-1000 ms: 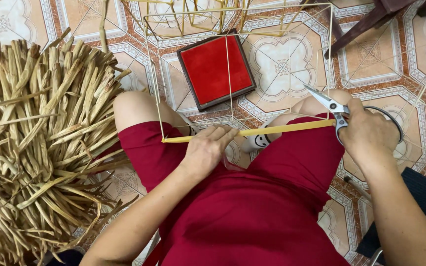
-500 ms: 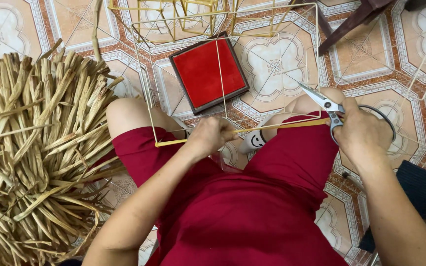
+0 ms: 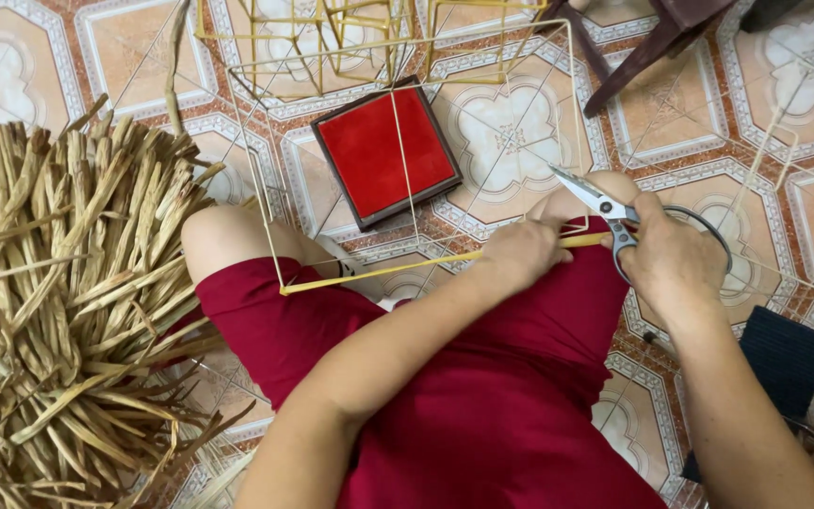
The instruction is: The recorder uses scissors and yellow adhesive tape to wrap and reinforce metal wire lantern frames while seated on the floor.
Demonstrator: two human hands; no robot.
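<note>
straw pile (image 3: 58, 311): big heap of dry tan strips sat on the floor at far left, loose and tangled, looked light and brittle
wire frame (image 3: 266, 217): thin pale square frame stood across the lap, lower bar ran from the left knee toward the right hand; looked light and springy, likely to flex if gripped mid-span
yellow strip (image 3: 379, 270): lay along the frame's lower bar, flat and narrow, seemed stiff lengthwise but easy to crease or split; best held pinched flat close to where it met the bar
red pad (image 3: 386, 154): square red pad in a dark rim lay flat on the tiled floor behind the frame, untouched
left hand (image 3: 525, 253): closed over the yellow strip and bar near the right end, fingers curled on top, firm narrow grip holding the strip down
scissors (image 3: 605, 205): metal, blades slightly parted and pointing up-left, tips just above the strip end; hard, smooth, handled by the loops only
right hand (image 3: 675, 259): fingers through the scissor loops, closed round them, just beside the left hand
other frames (image 3: 332, 38): more yellow-wrapped frames on the floor at top, well apart from the hands
dark stool leg (image 3: 652, 47): top right, wood, not involved
</note>
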